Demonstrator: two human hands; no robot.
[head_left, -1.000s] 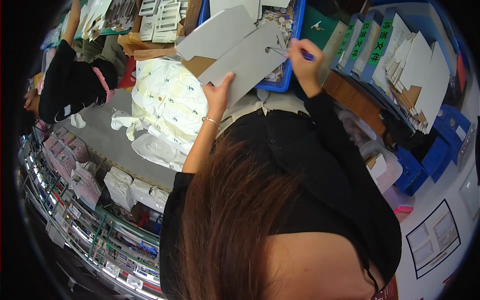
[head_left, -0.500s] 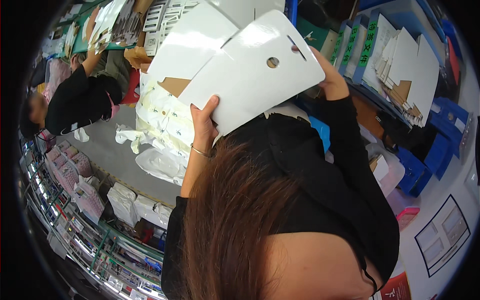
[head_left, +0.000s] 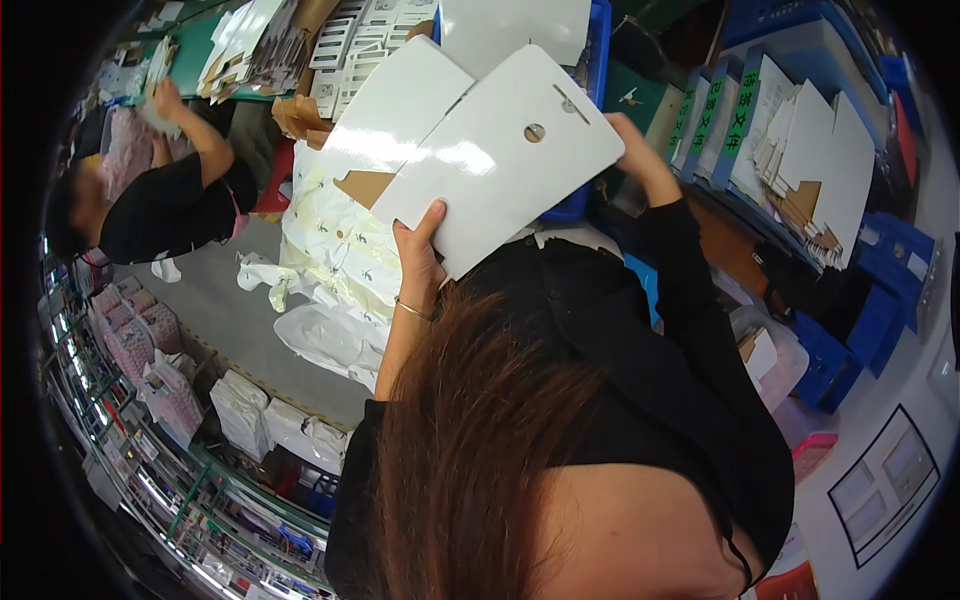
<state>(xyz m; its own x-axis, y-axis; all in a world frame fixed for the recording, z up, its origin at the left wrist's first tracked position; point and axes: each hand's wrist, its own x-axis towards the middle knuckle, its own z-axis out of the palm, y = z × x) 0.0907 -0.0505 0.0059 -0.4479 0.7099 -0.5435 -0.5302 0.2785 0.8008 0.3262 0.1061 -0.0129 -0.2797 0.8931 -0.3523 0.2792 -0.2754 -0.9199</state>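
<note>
A glossy white cardboard sheet (head_left: 480, 180) with a round hole and a narrow slot is held tilted in front of me. My left hand (head_left: 422, 245) grips its near left edge, thumb lying on the white face and the other fingers underneath. At the right edge is my right hand (head_left: 642, 160), its fingers mostly hidden behind the sheet. Partly under it, a second white cardboard piece (head_left: 400, 95) shows a brown notch-shaped area along its lower side. Farther off, another white sheet (head_left: 515, 32) lies over a blue tray (head_left: 600, 60).
White-and-yellow plastic wrapping (head_left: 335, 240) hangs at the left. Blue file folders (head_left: 715, 120) and stacked white cardboard pieces (head_left: 830, 170) stand at the right. A co-worker in black (head_left: 175, 200) is at the far left, beside a green table with card stacks (head_left: 255, 45).
The held sheet has shifted slightly down and left in view, and my right hand has moved lower along its right edge. The co-worker's arm has risen.
</note>
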